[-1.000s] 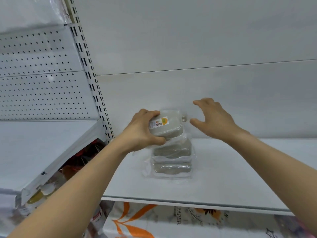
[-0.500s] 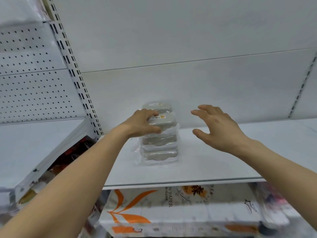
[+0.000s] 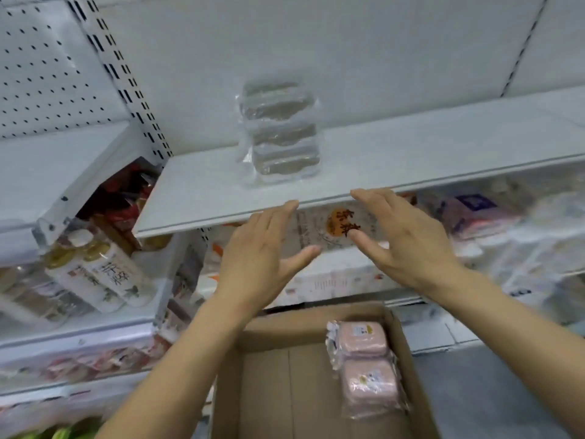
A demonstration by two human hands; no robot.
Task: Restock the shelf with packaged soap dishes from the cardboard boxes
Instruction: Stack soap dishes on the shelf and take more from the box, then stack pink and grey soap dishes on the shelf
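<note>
A stack of grey packaged soap dishes [image 3: 280, 134] in clear wrap stands on the white shelf [image 3: 411, 153], near its back panel. My left hand [image 3: 259, 258] and my right hand [image 3: 402, 242] hover just below the shelf's front edge, palms facing each other, fingers spread, holding nothing. Below them sits an open cardboard box [image 3: 285, 381] with pink packaged soap dishes [image 3: 364, 365] lying along its right side.
A lower white shelf on the left [image 3: 63, 160] carries nothing in sight; beneath it stand bottles with yellow caps [image 3: 95, 267]. Under the main shelf lie wrapped paper packs [image 3: 332, 229] and plastic-wrapped goods at right [image 3: 506, 236]. A slotted upright [image 3: 126, 77] divides the bays.
My left hand let go of the top grey dish, which now rests on the stack. Both hands pulled back and down off the shelf. The view tilted down, and the box came into sight.
</note>
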